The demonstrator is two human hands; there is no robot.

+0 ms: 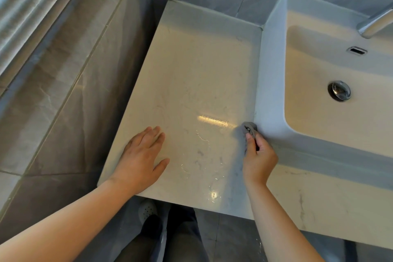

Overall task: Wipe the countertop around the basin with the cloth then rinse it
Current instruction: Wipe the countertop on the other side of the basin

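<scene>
A pale marble countertop [191, 74] runs left of a white rectangular basin [272, 83] that stands on it. My right hand [258, 155] is shut on a small grey cloth [249, 127], bunched up and pressed against the counter where it meets the basin's left wall, near the front corner. Flat on the counter near its front left edge lies my left hand [141, 157], fingers apart and holding nothing. Wet streaks shine on the counter between the two hands.
A chrome faucet spout [375, 24] reaches over the basin from the upper right, above the overflow slot [357, 50] and the chrome drain plug [339, 90]. Grey tiled walls close the back and left. My legs and a white shoe [147, 210] show below the counter's front edge.
</scene>
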